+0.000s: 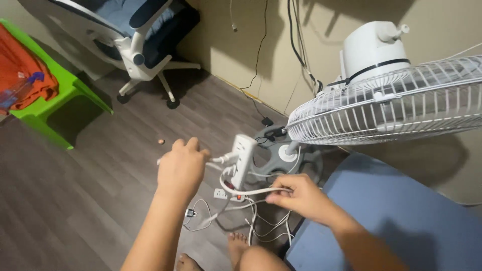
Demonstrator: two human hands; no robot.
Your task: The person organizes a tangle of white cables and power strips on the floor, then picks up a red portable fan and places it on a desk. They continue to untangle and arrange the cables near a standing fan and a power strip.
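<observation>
A: What are the 2 hands doing, near the middle of the frame?

B: The left hand [181,168] is closed around a white plug, with its back toward the camera. This plug sits in the white power strip [242,159], which stands tilted just right of the hand, at the centre.

A: And the right one?

B: The right hand [296,195] pinches a white cable [248,192] between thumb and fingers. The cable runs left toward the strip.

A: What lies under them?

B: A tangle of thin white wires [261,226] on the dark wooden floor [100,200], near 2 bare feet at the bottom edge.

A: Other things?

B: A white fan [396,100] at the upper right, a blue mat [401,216] at the lower right, an office chair [140,40] at the top, a green chair [65,90] at the upper left.
</observation>
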